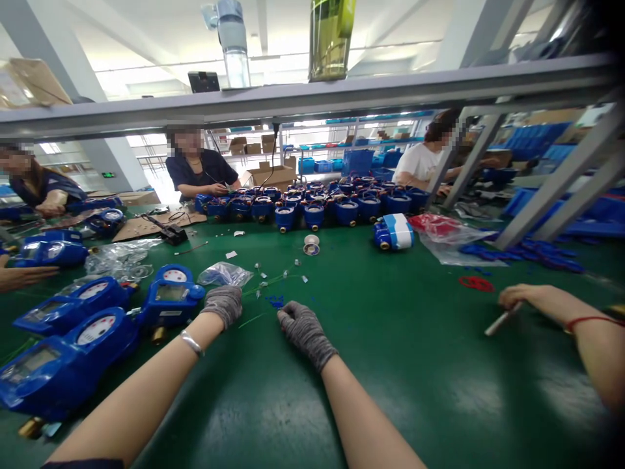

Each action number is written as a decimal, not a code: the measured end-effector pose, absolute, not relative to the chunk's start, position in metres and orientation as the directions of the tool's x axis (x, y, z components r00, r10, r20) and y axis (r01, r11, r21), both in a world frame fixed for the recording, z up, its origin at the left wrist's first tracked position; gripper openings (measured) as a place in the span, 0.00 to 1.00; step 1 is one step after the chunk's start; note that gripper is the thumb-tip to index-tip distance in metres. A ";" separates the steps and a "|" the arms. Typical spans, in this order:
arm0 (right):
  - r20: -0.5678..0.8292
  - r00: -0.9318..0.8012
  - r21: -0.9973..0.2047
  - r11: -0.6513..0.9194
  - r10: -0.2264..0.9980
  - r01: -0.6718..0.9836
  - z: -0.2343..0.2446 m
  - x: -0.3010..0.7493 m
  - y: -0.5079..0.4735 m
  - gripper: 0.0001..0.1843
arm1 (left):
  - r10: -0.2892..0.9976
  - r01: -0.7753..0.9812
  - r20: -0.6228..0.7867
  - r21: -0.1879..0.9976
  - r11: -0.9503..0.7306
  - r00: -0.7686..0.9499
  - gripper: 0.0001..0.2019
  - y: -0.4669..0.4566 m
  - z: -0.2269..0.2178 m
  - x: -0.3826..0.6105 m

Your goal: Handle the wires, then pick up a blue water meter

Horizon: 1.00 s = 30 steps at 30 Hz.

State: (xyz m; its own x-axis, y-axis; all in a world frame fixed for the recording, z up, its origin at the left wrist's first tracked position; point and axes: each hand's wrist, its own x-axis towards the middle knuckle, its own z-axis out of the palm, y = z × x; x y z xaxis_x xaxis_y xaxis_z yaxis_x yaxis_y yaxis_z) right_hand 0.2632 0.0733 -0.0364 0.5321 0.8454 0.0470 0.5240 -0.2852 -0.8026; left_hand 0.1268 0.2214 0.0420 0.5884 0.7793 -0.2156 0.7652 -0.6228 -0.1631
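Observation:
Both my hands wear grey knit gloves and rest on the green table [390, 339]. My left hand [224, 303] is curled shut beside a blue water meter [170, 296], with a thin green wire [263, 285] running off past it. My right hand [303, 329] is curled too, knuckles down on the table next to small blue plastic bits [276, 301]. What, if anything, sits inside either fist is hidden. A clear plastic bag [224, 274] lies just beyond my left hand.
Several blue meters [63, 365] crowd the left edge, and a row of blue meter bodies [312, 210] lines the far side. A co-worker's hand [525, 296] at the right holds a white stick. Red rings [476, 283], a red bag [434, 225] and seated people lie beyond.

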 end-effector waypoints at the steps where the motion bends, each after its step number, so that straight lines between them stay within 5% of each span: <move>1: 0.046 0.532 -0.805 -0.284 0.845 0.521 -0.037 0.263 0.073 0.11 | 0.792 0.776 -0.195 -0.164 -0.608 0.579 0.14 0.224 0.043 0.125; 7: 0.034 0.532 -0.811 -0.288 0.846 0.509 -0.038 0.265 0.075 0.10 | 0.718 0.717 -0.013 -0.058 -0.695 0.695 0.18 0.224 0.057 0.133; 19: 0.043 0.555 -0.812 -0.294 0.831 0.504 -0.042 0.264 0.076 0.09 | 0.698 0.698 -0.117 -0.040 -0.714 0.707 0.16 0.239 0.042 0.178; 24: 0.059 0.557 -0.811 -0.286 0.828 0.511 -0.041 0.264 0.076 0.10 | 0.695 0.698 -0.081 0.021 -0.716 0.715 0.25 0.242 0.046 0.201; 30: 0.058 0.569 -0.816 -0.289 0.820 0.500 -0.037 0.263 0.073 0.10 | 0.660 0.657 -0.184 -0.085 -0.749 0.728 0.33 0.224 0.035 0.194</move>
State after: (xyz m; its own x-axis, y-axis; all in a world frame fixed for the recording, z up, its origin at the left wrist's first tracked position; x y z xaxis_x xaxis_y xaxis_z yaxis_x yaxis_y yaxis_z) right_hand 0.2632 0.0735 -0.0366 0.5688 0.8204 0.0584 0.5001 -0.2886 -0.8164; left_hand 0.1943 0.2241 0.0348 0.7285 0.6599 -0.1842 0.6570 -0.7491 -0.0853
